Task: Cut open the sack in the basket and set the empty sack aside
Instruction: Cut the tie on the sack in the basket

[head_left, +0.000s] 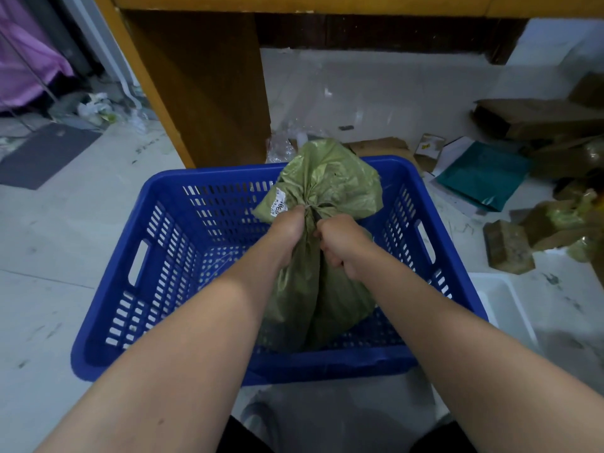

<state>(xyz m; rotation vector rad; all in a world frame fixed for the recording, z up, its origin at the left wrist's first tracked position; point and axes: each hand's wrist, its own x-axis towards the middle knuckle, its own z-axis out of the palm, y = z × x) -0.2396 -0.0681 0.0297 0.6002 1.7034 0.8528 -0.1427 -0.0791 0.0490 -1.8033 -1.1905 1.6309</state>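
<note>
One head-worn wide-angle view looks forward and steeply down from close above, centred on the basket (111,322); both forearms enter from the bottom corners, and the desk (202,93) fills the upper frame.

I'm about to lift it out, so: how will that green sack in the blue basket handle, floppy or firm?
Probably floppy: the green sack creases and bunches at its tied neck, where both hands close on it. Its lower part bulges against the basket, so there is likely some weight inside. Its sheen suggests it may be slippery.
</note>
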